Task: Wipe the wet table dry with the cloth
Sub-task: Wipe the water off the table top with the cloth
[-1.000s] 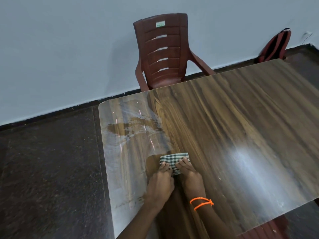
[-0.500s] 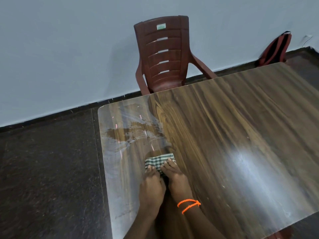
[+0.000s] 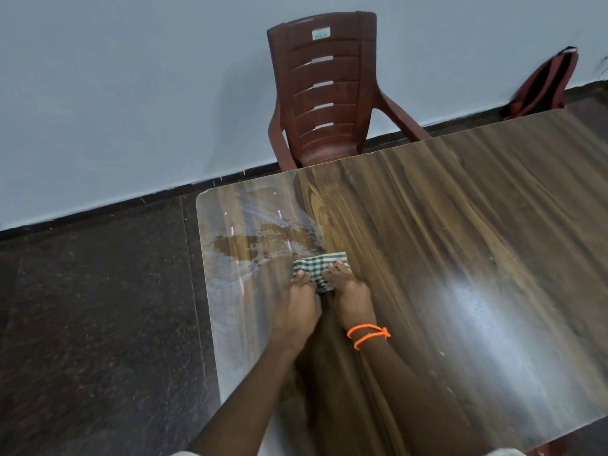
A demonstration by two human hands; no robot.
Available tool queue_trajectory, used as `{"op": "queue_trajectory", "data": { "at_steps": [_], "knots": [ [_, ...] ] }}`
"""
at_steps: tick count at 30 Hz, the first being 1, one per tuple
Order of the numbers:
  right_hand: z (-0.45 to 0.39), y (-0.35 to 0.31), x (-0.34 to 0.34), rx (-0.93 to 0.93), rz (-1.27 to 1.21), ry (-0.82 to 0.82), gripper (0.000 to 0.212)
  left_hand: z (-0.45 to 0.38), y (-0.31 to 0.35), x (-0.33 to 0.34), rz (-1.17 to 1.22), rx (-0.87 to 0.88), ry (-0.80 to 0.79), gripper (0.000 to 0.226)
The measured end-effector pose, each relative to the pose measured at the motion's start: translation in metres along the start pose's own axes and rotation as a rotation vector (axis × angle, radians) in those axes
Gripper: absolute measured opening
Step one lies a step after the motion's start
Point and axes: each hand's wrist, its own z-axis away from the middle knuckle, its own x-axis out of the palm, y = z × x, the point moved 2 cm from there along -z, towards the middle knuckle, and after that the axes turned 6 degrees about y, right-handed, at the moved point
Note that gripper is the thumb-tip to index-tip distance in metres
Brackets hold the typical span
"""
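Both the left hand (image 3: 297, 306) and the right hand (image 3: 352, 296) press flat, fingers extended, on the near half of the folded checked cloth (image 3: 318, 265), which lies just at the near right edge of the puddle (image 3: 260, 241) on the table (image 3: 460, 258). The cloth's long axis runs across the arms, its far edge facing the puddle. Being small, it may soak through and merely smear the water, or push it toward the table's left edge.

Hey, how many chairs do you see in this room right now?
1. A dark red plastic armchair stands against the pale wall, just beyond the far edge of the glossy wood-grain table. Other chairs may be hidden outside the view or beneath the table.
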Motion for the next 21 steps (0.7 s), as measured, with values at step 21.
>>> {"op": "queue_trajectory", "data": {
  "at_steps": [21],
  "knots": [
    [-0.042,0.002,0.005,0.040,-0.012,0.080,0.047,-0.046,-0.005,-0.005,-0.053,0.065,0.016,0.036]
  ]
}}
